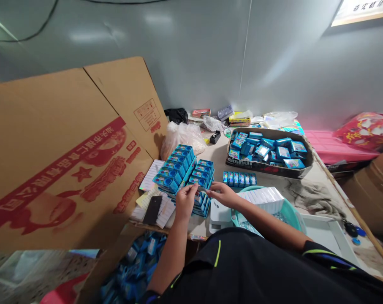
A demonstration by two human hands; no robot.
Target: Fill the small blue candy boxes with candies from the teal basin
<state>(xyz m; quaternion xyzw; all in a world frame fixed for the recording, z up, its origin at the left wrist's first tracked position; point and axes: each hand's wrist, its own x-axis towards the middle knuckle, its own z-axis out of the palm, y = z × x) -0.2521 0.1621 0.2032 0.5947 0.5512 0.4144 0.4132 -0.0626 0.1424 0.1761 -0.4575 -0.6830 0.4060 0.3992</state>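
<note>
My left hand (185, 202) and my right hand (223, 195) meet in front of the stacked blue boxes. Between their fingertips is a small, thin piece (204, 189), too small to make out; the fingers of both hands are pinched together at it. Just beyond, blue boxes with round marks on top stand in two stacks, a taller left stack (174, 166) and a lower right stack (202, 171). A white kitchen scale (219, 213) lies below my right hand. Under my right forearm is a teal basin (294, 213) with a white box-like block (262, 198) on it.
A black-edged carton (273, 169) holds many loose blue boxes; a short row of them (239, 179) lies before it. A phone (152, 210) rests on papers at left. A large cardboard box (67, 160) flanks the table, with more blue boxes (137, 266) below. A grey cloth (318, 200) lies right.
</note>
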